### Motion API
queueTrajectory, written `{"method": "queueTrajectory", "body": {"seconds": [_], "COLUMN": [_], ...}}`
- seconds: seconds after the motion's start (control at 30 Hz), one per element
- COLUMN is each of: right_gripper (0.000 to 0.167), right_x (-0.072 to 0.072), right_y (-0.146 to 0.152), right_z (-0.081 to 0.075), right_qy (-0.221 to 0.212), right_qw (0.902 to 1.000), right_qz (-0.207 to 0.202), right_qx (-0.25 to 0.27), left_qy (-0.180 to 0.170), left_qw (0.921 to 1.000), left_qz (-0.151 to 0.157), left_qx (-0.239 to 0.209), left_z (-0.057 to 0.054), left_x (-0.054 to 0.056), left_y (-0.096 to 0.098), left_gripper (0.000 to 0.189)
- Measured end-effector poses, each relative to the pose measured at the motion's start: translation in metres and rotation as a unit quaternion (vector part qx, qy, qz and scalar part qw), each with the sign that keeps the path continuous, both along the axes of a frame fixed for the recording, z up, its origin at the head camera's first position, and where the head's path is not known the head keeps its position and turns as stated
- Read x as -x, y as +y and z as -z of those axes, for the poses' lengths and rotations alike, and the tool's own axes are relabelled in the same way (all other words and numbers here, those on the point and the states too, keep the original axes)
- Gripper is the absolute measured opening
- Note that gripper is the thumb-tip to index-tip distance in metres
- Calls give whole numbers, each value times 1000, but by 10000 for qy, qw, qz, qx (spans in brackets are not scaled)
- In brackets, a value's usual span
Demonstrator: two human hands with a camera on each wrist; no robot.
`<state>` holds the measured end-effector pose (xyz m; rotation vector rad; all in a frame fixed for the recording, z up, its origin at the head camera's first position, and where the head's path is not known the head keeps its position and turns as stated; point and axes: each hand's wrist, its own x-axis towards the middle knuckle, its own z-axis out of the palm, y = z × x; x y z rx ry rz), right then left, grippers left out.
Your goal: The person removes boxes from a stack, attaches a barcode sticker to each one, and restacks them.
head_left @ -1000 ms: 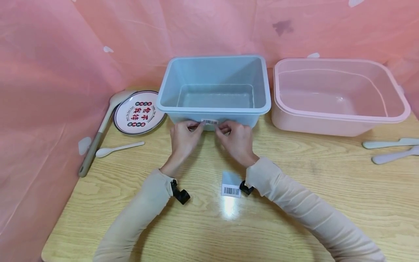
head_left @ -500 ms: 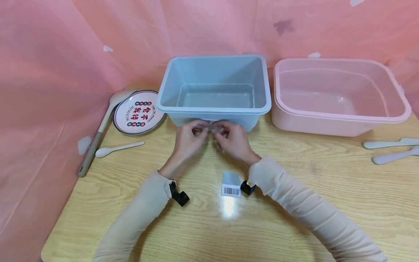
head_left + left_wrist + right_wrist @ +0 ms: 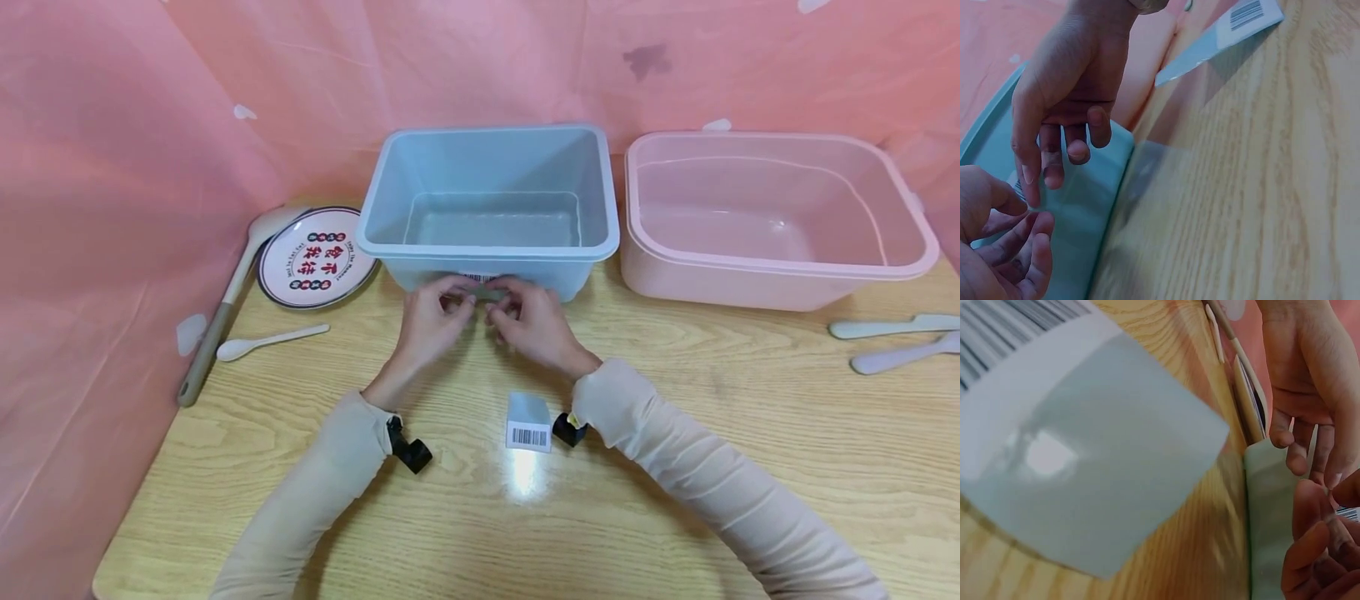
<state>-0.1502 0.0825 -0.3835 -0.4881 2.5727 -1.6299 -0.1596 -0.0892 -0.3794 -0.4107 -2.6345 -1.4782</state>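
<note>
A white barcode label (image 3: 476, 277) lies against the front wall of the blue plastic bin (image 3: 491, 252), just under its rim. My left hand (image 3: 435, 321) and right hand (image 3: 536, 325) meet at this label, index fingertips on it and thumbs lower and apart from them. The hands cover much of the label. In the left wrist view the right hand (image 3: 1069, 81) reaches down with its other fingers loosely bent; the left hand (image 3: 997, 244) is at the lower left. A second barcode label (image 3: 529, 435) on bluish backing lies on the table near my right wrist.
A pink bin (image 3: 738, 283) stands right of the blue one. To the left are a printed plate (image 3: 318, 258), a small spoon (image 3: 273, 340) and a long-handled spoon (image 3: 217, 342). Two pale utensils, including a knife (image 3: 885, 327), lie at the right edge.
Both hands have drawn together over the label, from its two ends toward its middle, hiding more of it. The thumbs have dropped away from the label. The bins have stayed put.
</note>
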Motion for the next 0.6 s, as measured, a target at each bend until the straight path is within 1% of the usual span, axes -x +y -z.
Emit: {"method": "queueTrajectory", "body": {"seconds": [0.1,0.2,0.3,0.33,0.4,0.43,0.5,0.57,0.6], "right_gripper": [33,34,33,33,32,31,30,29,29], "right_x": [-1,-2,-5,-7,-12,-15,-23,-32,-37], "right_y": [1,7,16,21,30,34,43,50,53], "right_z": [1,-2,-7,-9,-10,-11,-10,-10,-10], "right_qy": [-92,-252,-361,-375,-370,-353,-328,-246,-178], "right_qw": [9999,9994,9987,9985,9980,9976,9966,9945,9933], "right_qz": [-102,-244,-345,-348,-344,-339,-353,-379,-399], "right_qx": [-44,-38,-117,-196,-380,-486,-671,-945,-1072], "left_qy": [19,-2,-391,-577,-870,-1006,-1136,-1203,-1272], "left_qw": [10000,9998,9969,9944,9902,9884,9857,9834,9821], "left_qz": [39,203,562,720,981,1073,1245,1323,1336], "left_qx": [60,-20,-394,-506,-472,-385,-37,306,386], "left_z": [1,1,1,1,2,2,2,4,4], "left_x": [0,-1,-6,-10,-19,-24,-35,-45,-51], "left_y": [1,2,2,2,4,4,5,6,7], "left_gripper": [20,20,20,20,20,20,21,21,21]}}
